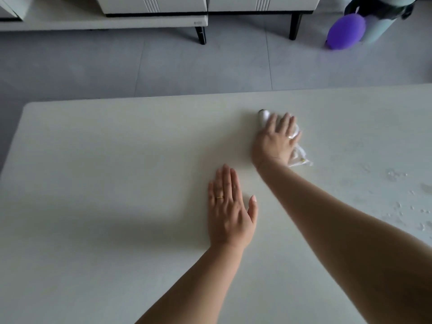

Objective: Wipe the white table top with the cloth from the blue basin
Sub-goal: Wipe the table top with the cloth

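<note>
I'm seeing a plain off-white bench [117,160], no pattern on it. The cloth [264,116] is white with a dark tip at its far end. There's a gold ring [219,197] on the left hand [230,211]. The floor [163,66] is grey tile with thin seam lines. The cabinet [154,5] is white, with a black strip along its base, fine vertical ribbing and black legs [201,35]. Far right, there's a purple balloon [346,31] and a pale green bin [383,26] lined in black.

White table top [117,160] bears a crumpled cloth [264,118] and, apparently, water droplets [395,176].
</note>
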Demonstrator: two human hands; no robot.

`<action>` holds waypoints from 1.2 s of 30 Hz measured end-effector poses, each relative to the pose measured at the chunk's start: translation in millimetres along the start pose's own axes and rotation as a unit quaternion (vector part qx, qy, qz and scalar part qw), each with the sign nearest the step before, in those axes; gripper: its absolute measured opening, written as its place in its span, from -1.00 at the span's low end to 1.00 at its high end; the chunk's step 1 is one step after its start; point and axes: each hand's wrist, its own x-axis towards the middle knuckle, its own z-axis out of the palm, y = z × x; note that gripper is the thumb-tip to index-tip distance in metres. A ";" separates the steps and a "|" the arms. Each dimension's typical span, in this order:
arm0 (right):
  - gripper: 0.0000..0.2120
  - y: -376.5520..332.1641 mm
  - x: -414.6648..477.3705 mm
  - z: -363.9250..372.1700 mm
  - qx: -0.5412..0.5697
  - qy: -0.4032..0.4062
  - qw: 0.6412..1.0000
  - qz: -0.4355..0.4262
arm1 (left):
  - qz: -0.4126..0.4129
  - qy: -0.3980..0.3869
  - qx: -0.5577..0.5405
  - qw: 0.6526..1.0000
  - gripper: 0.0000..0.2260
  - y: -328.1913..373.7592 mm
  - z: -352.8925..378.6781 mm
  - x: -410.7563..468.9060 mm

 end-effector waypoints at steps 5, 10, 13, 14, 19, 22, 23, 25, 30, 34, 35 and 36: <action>-0.46 -35.8 -29.6 13.5 0.000 -0.062 0.958 -0.281 | 0.004 -0.007 0.015 1.000 -0.40 0.5 -1.4 0.4; -0.48 28.7 29.0 -14.7 -0.026 -0.041 0.962 -0.270 | 0.003 -0.009 0.007 1.000 -0.38 -0.6 0.1 0.5; -0.49 34.9 50.5 -19.1 -0.011 -0.001 0.997 -0.080 | 0.003 0.001 0.011 1.000 -0.37 0.2 -0.1 1.3; -0.50 25.8 53.1 -15.6 -0.011 0.003 0.999 -0.036 | 0.001 0.008 0.004 1.000 -0.35 2.9 -0.2 3.4; -0.46 -37.5 38.5 4.7 0.007 -0.028 0.993 -0.114 | 0.058 -0.008 -0.020 0.998 -0.29 26.7 5.0 22.6; -0.46 -30.9 42.4 0.2 -0.023 -0.056 0.956 -0.286 | 0.057 -0.022 -0.005 0.998 -0.30 27.1 10.8 23.8; -0.47 -18.6 49.6 -5.0 -0.038 -0.059 0.946 -0.317 | 0.057 -0.020 -0.004 0.998 -0.30 26.5 11.8 23.3; -0.48 14.7 68.3 -18.6 -0.054 -0.052 0.950 -0.304 | 0.060 -0.015 -0.006 0.998 -0.30 26.3 13.0 22.7; -0.48 104.1 102.3 -52.2 -0.035 -0.029 0.996 -0.077 | 0.061 -0.013 -0.002 0.998 -0.31 27.3 13.0 22.1; -0.50 72.0 99.9 -41.4 -0.014 -0.026 0.999 0.022 | 0.057 -0.007 0.000 0.998 -0.30 27.7 12.7 23.9; -0.50 55.9 93.3 -35.4 -0.011 -0.033 0.999 -0.002 | 0.058 -0.008 0.000 0.998 -0.30 27.7 12.7 23.8; -0.49 40.6 84.3 -28.1 -0.013 -0.040 0.998 -0.048 | 0.059 -0.007 0.002 0.998 -0.30 27.7 12.8 23.4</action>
